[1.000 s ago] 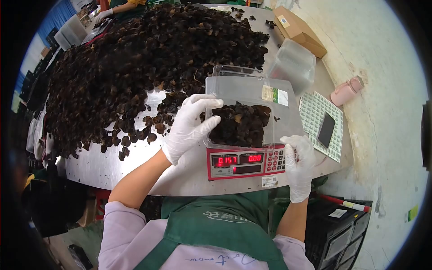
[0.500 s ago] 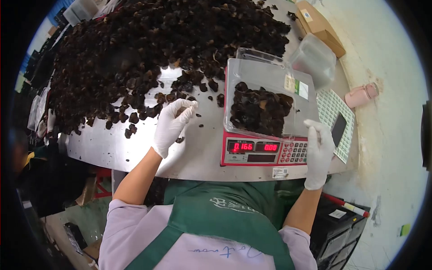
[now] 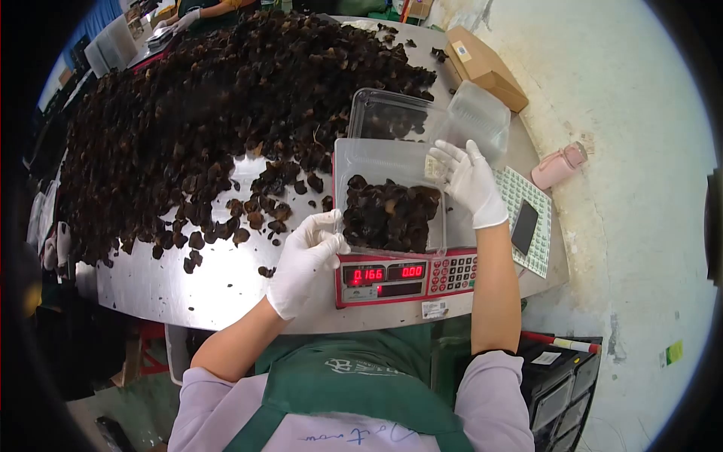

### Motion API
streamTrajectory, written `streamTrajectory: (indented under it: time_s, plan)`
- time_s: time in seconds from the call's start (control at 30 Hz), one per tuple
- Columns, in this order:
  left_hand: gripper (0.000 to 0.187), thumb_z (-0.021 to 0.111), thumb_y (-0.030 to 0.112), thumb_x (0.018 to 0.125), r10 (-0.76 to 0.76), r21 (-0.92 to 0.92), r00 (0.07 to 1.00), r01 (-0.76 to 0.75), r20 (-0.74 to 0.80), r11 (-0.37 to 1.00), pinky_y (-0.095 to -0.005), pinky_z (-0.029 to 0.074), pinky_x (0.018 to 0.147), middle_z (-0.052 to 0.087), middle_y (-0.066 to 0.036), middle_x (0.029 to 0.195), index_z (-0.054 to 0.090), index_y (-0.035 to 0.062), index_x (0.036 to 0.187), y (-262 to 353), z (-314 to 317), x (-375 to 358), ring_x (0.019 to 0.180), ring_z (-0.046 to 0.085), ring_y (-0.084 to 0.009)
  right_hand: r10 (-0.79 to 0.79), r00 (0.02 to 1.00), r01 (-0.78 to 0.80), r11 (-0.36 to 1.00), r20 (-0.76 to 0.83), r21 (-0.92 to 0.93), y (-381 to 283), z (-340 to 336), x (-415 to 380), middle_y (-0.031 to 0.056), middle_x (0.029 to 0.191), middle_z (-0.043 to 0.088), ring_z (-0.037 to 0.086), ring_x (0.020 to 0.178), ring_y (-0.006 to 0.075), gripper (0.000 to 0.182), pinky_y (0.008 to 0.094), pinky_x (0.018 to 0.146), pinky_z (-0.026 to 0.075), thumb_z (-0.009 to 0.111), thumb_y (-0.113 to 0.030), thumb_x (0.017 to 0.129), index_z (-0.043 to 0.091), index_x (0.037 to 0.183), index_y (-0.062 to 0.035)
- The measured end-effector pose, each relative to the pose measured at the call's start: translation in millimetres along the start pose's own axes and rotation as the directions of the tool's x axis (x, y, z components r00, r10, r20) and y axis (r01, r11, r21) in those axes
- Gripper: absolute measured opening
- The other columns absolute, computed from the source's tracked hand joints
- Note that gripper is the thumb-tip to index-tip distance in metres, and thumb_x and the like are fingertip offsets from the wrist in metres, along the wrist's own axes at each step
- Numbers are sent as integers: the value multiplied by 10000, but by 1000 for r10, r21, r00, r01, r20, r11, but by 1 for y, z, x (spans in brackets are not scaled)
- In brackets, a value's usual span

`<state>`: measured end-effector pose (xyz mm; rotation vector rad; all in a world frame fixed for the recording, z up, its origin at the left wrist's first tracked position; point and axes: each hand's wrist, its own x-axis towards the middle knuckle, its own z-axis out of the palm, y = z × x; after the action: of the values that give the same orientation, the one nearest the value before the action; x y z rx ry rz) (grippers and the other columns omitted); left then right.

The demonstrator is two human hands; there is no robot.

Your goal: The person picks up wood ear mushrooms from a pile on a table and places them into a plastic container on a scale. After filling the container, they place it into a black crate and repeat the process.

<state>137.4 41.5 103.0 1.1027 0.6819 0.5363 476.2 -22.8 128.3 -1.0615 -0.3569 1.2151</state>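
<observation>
A clear plastic box with a raised lid stands on a red electronic scale, whose display reads 0.166 and 0.00. Dark wood ear mushrooms fill the front part of the box. My left hand, in a white glove, has its fingers and thumb closed at the box's left edge. My right hand, gloved too, is at the back right of the box by a pale label, fingers stretched and apart. The label is partly hidden by those fingers.
A large heap of wood ears spreads over the steel table. More clear containers, a cardboard box, a pink bottle, and a phone on a label sheet lie rightward. A co-worker's gloved hand shows behind.
My left hand has come right to the box's left edge. My right hand has moved from beside the scale's keypad up to the box's back right. The camera view has shifted.
</observation>
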Motion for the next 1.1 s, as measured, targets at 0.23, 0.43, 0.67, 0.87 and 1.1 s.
streamTrajectory:
  time_s: [0.23,0.43,0.67,0.87,1.1]
  plan:
    - [352,539,342,1049,-151,-145,988,153,21,978,-204,442,604,663,-50,852,547,80,1284,17,2,-6,661,578,-81,-516,840,369,311,171,-876,35,38,-113,54,1092,688,601,1119,180,331,341,994,449,553,-244,1044,633,1174,50]
    - [310,552,35,940,-163,-17,986,163,14,986,-229,474,668,620,-42,921,533,49,1250,15,8,-3,719,558,-93,-156,954,-35,792,-257,-609,83,28,-154,68,975,669,633,887,137,243,291,836,513,596,-221,1036,590,1104,12]
    - [224,614,-26,921,54,52,992,-60,111,997,-250,475,709,572,-25,865,498,40,1101,8,0,-13,746,534,-95,-299,933,164,848,-200,-504,105,36,-159,73,959,664,627,862,118,73,266,780,528,562,-70,1029,546,1038,0]
    - [260,676,38,922,138,8,971,-142,194,990,-265,494,727,584,-32,876,485,52,1098,-6,-8,-16,773,576,-110,-574,807,338,641,-138,-689,119,43,-164,51,928,623,590,842,111,42,265,810,515,525,-13,1024,523,1064,-3]
    - [269,624,-53,894,78,50,956,-96,283,994,-294,534,759,621,-82,871,420,53,1034,5,33,-47,786,644,-155,-605,750,491,780,-267,-389,146,75,-187,92,1339,472,442,1234,183,514,338,1085,357,565,-138,1016,318,1446,-3]
